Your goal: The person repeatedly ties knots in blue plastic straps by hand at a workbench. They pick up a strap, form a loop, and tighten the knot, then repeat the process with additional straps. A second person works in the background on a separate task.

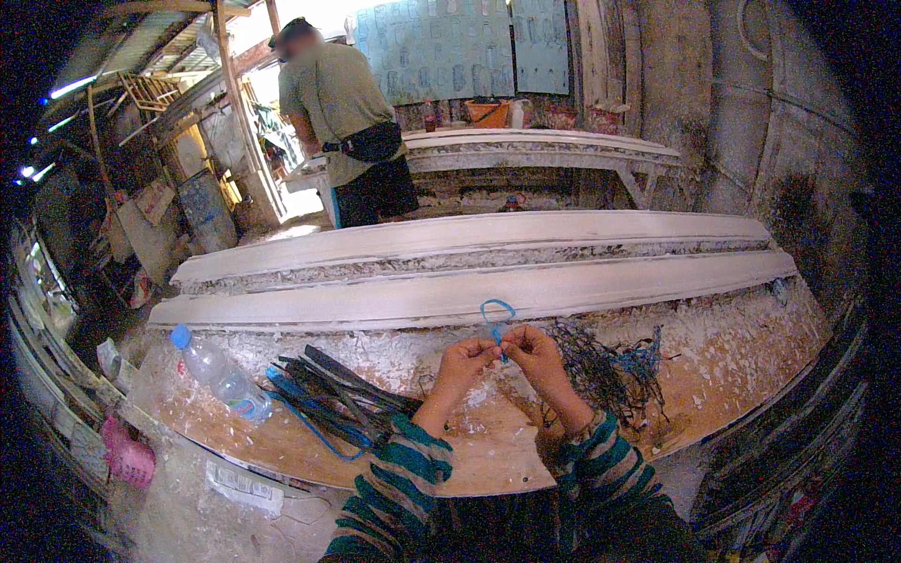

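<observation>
Above the near edge of the plywood worktable (497,460), my left hand (460,368) and my right hand (542,364) meet with fingertips pinched. Between them they hold a thin blue strip (498,308), which rises in a small loop above the fingers. Where the two hands come together, the fingers hide its lower part. Left of my left hand lies a pile of black strips (330,385), with a blue strip (324,441) curling along its near side. A tangled heap of thin black cords (610,371), with some blue in it, lies beside my right hand.
Two long white moulding-like pieces (526,296) span the table behind my hands, amid pale flakes. A clear plastic bottle (225,375) lies at the left. Beyond, a person (347,113) stands by another bench (526,150). A pink basket (129,452) sits at the lower left.
</observation>
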{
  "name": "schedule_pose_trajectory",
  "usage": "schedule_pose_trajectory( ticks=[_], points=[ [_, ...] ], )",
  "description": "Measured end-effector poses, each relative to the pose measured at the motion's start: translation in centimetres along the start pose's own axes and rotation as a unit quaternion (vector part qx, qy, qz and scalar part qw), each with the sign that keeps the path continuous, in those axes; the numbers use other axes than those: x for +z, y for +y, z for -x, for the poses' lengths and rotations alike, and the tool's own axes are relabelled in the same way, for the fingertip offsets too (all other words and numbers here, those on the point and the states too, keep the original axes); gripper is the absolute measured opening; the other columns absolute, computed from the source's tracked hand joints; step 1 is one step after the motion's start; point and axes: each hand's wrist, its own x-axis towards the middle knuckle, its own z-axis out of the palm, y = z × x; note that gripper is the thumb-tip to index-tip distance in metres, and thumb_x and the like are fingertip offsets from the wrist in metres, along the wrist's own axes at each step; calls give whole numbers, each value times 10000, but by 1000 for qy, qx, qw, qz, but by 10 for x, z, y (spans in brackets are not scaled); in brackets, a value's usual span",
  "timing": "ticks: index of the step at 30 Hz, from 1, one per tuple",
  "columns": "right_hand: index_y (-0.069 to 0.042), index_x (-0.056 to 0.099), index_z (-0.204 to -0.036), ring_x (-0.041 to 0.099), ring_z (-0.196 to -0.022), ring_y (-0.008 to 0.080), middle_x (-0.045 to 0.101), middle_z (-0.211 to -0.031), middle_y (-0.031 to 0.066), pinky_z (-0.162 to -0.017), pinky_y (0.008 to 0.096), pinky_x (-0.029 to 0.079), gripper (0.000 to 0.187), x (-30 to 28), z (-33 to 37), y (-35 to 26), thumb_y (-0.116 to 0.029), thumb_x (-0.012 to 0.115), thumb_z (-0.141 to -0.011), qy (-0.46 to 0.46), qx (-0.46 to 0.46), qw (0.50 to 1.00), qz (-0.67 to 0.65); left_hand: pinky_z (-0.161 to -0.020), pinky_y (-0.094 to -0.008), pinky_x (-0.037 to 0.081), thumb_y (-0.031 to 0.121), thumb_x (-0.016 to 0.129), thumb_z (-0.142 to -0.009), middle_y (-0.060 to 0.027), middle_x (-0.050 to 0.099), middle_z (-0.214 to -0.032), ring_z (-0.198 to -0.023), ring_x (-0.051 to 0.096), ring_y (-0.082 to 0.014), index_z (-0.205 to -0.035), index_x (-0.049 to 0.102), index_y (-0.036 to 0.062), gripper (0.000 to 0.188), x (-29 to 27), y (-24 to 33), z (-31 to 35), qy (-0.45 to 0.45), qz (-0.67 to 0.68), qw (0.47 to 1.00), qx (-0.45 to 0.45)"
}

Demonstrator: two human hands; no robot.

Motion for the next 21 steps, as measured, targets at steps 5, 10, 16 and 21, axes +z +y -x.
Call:
schedule_pose_trajectory(
  ticks=[5, 10, 16, 21],
  points=[
    [-6, 572, -868, 534, -700, 88, 588, -759, 24, -654, 217, 431, 125, 2, -1, 3, -97, 582, -783, -1, 17, 1000, -4, -475, -166, 315, 217, 609, -777, 26, 585, -687, -555, 459, -25, -814, 627, 67, 155, -1, 5, 3, -2, 3, 999, -37],
    [7, 590, -890, 541, -734, 99, 602, -796, 31, -685, 227, 432, 146, 0, -1, 1, -97, 574, -788, -26, 31, 999, 15, -475, -166, 316, 222, 612, -775, 29, 587, -693, -555, 463, -30, -805, 626, 73, 152, 0, 8, 3, -4, -4, 1000, -30],
    [7, 589, -870, 533, -728, 91, 602, -789, 26, -674, 226, 430, 136, -1, 0, 3, -99, 571, -788, -13, 25, 1000, -4, -507, -183, 375, 181, 632, -757, 9, 593, -721, -601, 500, -56, -827, 590, 71, 137, 3, 9, 4, 13, 30, 999, -29],
    [6, 589, -835, 528, -707, 88, 602, -771, 27, -650, 221, 422, 131, -1, -2, 8, -114, 581, -783, -19, -9, 999, 38, -508, -198, 407, 146, 641, -744, -4, 581, -701, -603, 525, -75, -828, 558, 68, 142, 5, 15, 7, 54, 29, 998, -15]
  ],
)
